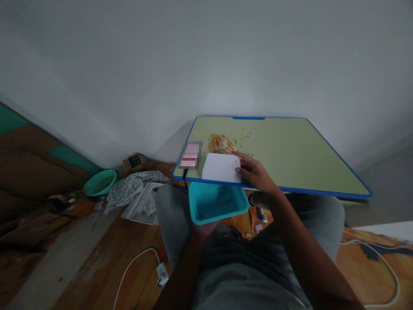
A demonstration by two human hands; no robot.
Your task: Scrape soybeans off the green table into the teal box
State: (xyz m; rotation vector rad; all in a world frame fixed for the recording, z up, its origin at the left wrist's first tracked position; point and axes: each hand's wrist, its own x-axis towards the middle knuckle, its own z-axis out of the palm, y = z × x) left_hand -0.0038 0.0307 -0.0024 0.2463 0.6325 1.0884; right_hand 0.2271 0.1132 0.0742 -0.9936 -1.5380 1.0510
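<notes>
My left hand (205, 229) is under the teal plastic basin (219, 219), holding it just below the table's front edge; most of its fingers are hidden by the basin. A few small specks show inside the basin. My right hand (254, 170) grips the right side of a white flat board (221, 167), thumb on its face and a finger along its far edge. The board lies low over the table's front edge, above the basin. Right behind it is a pile of yellow beans (215, 142) with a whitish patch, and several loose beans are scattered to its right.
The pale green table (300, 150) has a blue rim and stands against a wall. A blurred pinkish rectangular item (190, 155) lies at its left, with a dark strap hanging down. On the floor are a green basin (100, 182), checked cloth (132, 187) and a power strip (161, 273) with cable.
</notes>
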